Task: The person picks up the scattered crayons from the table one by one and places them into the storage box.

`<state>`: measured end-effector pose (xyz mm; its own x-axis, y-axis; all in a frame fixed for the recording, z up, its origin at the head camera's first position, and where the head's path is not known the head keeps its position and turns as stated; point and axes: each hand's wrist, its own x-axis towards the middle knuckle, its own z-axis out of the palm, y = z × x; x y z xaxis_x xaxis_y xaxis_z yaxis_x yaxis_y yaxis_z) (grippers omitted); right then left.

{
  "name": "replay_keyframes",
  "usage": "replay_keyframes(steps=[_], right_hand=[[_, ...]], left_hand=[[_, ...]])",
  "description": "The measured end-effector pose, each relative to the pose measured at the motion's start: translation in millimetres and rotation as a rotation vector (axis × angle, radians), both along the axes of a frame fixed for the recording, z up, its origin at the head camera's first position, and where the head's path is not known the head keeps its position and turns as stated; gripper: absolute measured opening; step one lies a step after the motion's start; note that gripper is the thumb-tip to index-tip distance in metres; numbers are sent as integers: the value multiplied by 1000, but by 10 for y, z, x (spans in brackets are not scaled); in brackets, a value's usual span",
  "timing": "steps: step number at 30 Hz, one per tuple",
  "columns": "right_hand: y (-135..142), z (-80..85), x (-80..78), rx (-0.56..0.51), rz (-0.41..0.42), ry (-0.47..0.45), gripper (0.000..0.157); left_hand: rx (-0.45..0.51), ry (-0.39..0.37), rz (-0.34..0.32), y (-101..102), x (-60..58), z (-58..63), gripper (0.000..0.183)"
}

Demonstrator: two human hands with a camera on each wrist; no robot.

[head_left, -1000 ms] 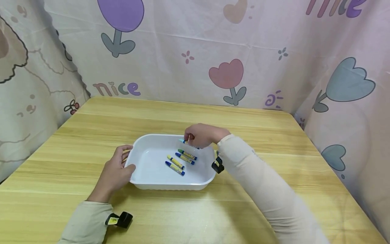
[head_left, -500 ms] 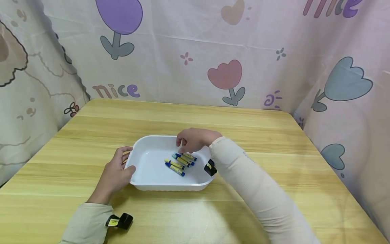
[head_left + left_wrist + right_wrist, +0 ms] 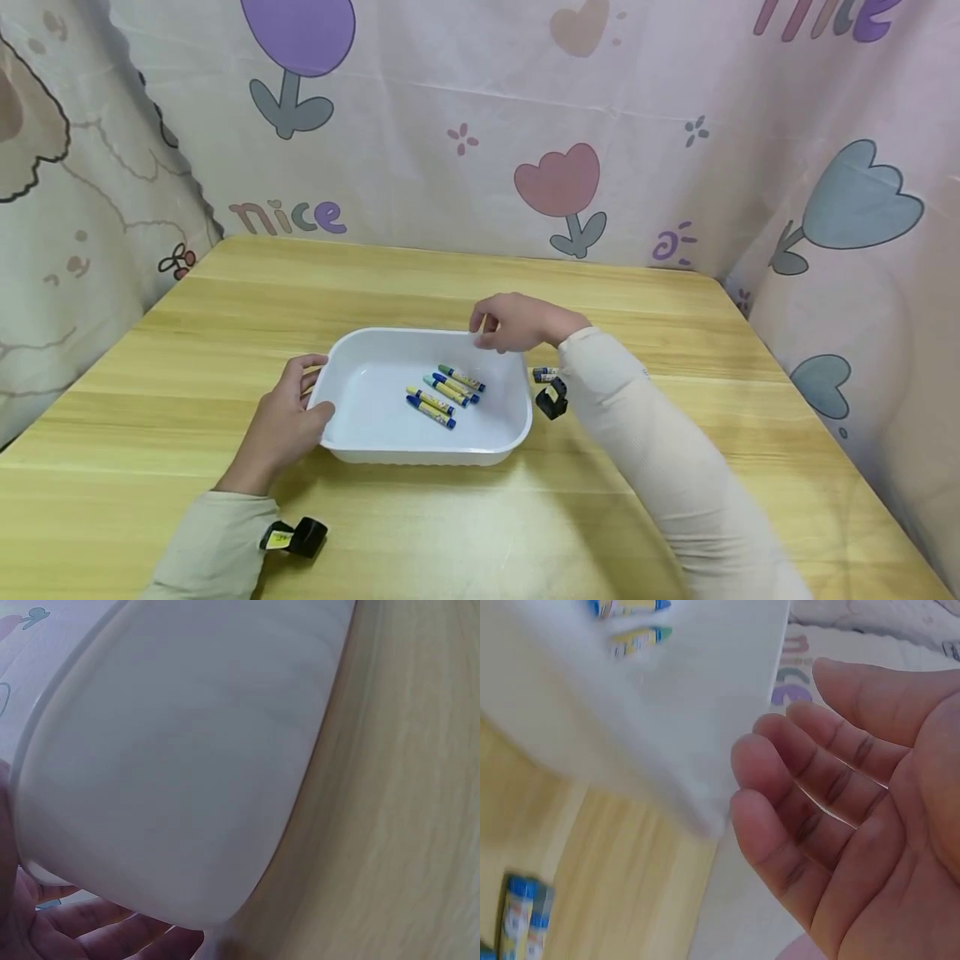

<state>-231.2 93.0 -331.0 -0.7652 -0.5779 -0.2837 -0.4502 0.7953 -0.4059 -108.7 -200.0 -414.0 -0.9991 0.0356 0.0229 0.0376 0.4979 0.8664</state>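
A white tray (image 3: pixel 360 452) stands on the table with several crayons in it, among them a green crayon (image 3: pixel 461 378), a light teal crayon (image 3: pixel 446 390) and a yellow crayon (image 3: pixel 430 401). My left hand (image 3: pixel 288 417) grips the tray's left end, thumb over the rim and fingers outside; the left wrist view has those fingers (image 3: pixel 112 934) against the outer wall. Above the tray's far right corner is my right hand (image 3: pixel 513 322). In the right wrist view it holds nothing, its fingers (image 3: pixel 761 832) loosely bent and the thumb apart.
Dark-tipped crayons (image 3: pixel 545 374) lie on the wooden table (image 3: pixel 480 525) just right of the tray, partly covered by the right wrist camera (image 3: pixel 552 399). A patterned curtain (image 3: pixel 420 108) hangs behind the table and along both sides.
My right hand has brought the light teal crayon left among the others in the tray, let it go, and moved back up and right. The left hand has stayed on the rim.
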Motion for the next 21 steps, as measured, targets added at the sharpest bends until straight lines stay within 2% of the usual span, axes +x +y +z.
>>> replay_keyframes(steps=[8,11,14,21], right_hand=[[353,-26,-81,-115,-86,-6,14],[477,-81,-109,-122,-112,-3,12],[594,-156,-129,-87,-123,18,12],[779,-305,-117,86,-104,42,14]], left_hand=[[-10,-2,-1,-5,-9,18,60],[-12,1,-1,-4,-11,19,60],[-14,2,-1,-4,-15,17,60],[-11,-2,-5,0,-11,14,60]])
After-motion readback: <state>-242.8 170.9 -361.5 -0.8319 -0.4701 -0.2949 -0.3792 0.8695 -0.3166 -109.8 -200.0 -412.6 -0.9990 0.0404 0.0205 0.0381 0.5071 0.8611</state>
